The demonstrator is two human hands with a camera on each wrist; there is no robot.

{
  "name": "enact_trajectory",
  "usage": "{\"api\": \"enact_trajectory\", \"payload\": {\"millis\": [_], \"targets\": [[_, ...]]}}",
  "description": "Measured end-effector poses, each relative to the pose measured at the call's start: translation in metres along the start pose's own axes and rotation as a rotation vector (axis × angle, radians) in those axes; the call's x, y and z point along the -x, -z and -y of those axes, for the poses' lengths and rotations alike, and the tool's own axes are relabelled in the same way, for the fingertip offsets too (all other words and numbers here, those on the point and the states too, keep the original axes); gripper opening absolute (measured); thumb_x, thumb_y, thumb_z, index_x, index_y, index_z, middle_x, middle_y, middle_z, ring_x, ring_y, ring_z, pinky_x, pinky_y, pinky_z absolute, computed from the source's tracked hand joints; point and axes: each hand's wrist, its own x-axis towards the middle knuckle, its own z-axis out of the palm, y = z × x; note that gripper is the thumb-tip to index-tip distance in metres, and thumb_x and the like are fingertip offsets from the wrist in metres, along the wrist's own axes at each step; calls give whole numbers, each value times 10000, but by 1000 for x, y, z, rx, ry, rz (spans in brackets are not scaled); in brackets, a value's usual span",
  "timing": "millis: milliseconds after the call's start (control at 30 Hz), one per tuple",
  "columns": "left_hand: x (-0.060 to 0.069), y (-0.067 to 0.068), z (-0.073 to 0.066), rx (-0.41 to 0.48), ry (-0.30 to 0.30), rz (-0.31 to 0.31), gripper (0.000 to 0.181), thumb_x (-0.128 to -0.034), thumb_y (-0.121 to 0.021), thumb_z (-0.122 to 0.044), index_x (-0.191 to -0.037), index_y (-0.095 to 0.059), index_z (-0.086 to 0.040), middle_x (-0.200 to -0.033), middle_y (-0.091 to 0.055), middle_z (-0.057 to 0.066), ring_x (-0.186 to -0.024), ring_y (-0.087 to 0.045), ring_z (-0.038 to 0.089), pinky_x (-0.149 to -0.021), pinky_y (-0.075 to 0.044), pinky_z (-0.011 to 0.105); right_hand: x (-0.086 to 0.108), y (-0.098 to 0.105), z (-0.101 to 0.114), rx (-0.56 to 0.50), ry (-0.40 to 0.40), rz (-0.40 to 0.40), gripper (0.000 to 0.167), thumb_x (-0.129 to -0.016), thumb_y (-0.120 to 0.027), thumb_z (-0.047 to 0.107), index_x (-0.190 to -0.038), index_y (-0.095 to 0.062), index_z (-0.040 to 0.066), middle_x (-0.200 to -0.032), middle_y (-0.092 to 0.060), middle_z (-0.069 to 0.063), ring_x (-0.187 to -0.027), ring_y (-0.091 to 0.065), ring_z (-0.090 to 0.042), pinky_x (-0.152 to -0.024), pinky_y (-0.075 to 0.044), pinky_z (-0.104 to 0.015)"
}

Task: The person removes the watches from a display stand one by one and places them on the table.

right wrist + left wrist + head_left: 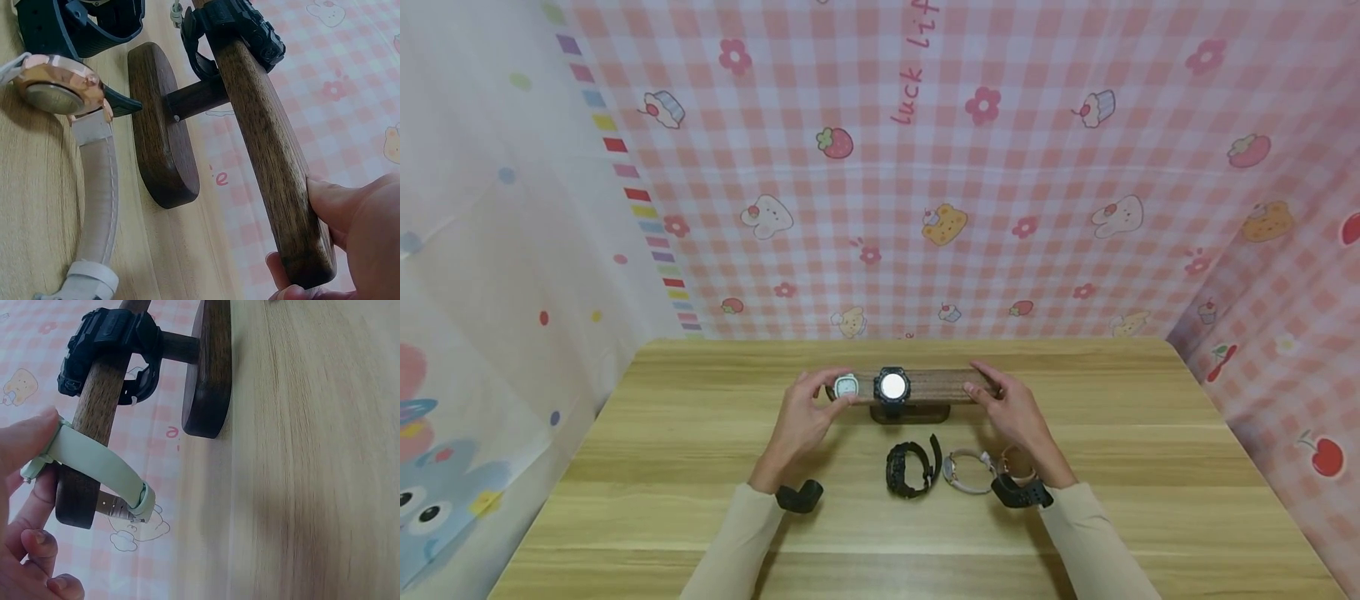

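A dark wooden T-shaped watch stand (pixel 936 387) stands on the table. On its bar's left end hangs a pale green watch (pixel 97 459), its strap looped around the bar. My left hand (pixel 802 417) pinches this watch by its case, thumb on one side and fingers on the other. A black watch (pixel 892 387) with a bright, glaring face sits near the middle of the bar. At the bar's right end, my right hand (pixel 1018 412) grips the wood between thumb and fingers; part of its fingers is hidden behind the bar.
In front of the stand lie a black watch (pixel 910 469) with its strap curled, a white-strapped watch (pixel 967 472) and a rose-gold watch (pixel 59 84), partly behind the right wrist in the head view. A pink checked cloth (pixel 880 183) hangs behind the wooden table (pixel 700 442).
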Motion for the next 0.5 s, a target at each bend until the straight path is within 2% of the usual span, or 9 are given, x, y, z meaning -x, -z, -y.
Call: {"api": "enact_trajectory", "payload": {"millis": [133, 300, 500], "targets": [[0, 1, 1, 24, 22, -2, 357, -831, -805, -136, -1172, -711, -87, -877, -627, 36, -860, -512, 394, -759, -378, 377, 0, 0, 1, 6, 2, -1, 503, -980, -639, 278, -1438, -526, 102, -1127, -633, -189, -651, -465, -150, -568, -405, -277], [2, 3, 0, 37, 39, -9, 348, -839, -798, -139, -1172, -710, -91, -882, -605, 47, -854, -491, 419, -761, -395, 422, 0, 0, 0, 4, 12, 2, 505, -982, -636, 279, -1439, -522, 97, -1092, -636, -183, -644, -461, -143, -557, -403, -268], [4, 6, 0, 30, 65, -19, 344, -849, -791, -156, -1177, -708, -95, -885, -613, 38, -857, -522, 398, -751, -391, 335, 1, 1, 1, -1, 8, 2, 506, -983, -634, 284, -1443, -520, 103, -1035, -629, -162, -611, -447, -129, -530, -396, -256]]}}
